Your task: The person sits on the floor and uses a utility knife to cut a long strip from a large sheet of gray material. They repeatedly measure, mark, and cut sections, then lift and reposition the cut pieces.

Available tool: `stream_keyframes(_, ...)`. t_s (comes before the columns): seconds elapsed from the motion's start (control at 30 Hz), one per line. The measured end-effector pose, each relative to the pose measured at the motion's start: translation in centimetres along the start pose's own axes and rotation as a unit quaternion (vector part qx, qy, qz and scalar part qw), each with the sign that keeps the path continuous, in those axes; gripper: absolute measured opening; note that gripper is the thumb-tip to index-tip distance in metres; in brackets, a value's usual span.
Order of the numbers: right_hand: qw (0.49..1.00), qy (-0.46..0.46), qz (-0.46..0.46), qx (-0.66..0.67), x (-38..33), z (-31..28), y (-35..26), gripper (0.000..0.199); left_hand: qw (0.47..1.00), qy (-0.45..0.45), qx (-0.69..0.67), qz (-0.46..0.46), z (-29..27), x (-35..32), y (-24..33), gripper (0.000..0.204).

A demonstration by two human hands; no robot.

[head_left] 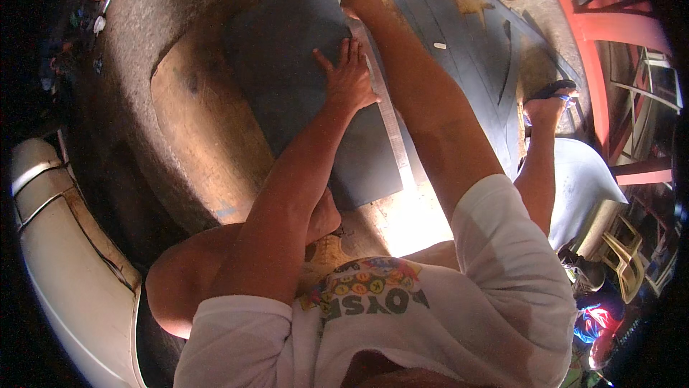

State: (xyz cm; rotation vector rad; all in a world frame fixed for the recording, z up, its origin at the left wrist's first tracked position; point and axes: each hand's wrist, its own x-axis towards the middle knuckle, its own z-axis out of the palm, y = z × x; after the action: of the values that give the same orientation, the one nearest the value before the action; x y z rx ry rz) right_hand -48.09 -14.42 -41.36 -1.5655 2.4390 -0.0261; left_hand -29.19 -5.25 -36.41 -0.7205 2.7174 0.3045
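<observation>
A dark grey flat sheet [287, 86] lies on a wooden board [194, 129]. A long metal straightedge [391, 129] runs along the sheet's right edge. My left hand [349, 76] presses flat on the sheet beside the straightedge, fingers spread. My right hand [359, 0] is closed at the far end of the straightedge; what it grips is hidden by the fist. I crouch over the work, knee at lower left.
Several cut dark grey strips and pieces [474, 43] lie to the right of the sheet. My sandalled foot [549, 97] rests at right. A red metal frame [596, 29] stands at upper right, a white curved body [64, 259] at lower left.
</observation>
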Motion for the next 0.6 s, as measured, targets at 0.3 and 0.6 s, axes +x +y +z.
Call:
stream_keyframes(0.3,0.999,0.005,-0.030,0.011,2.3,0.0,-0.2,0.019,0.996,0.092,0.008,-0.009,3.7,0.6,-0.3,0.128)
stream_keyframes(0.6,0.991,-0.099,-0.031,-0.088,-3.1,-0.7,1.7,0.020,0.997,-0.021,0.071,-0.013,0.9,0.6,1.4,0.131)
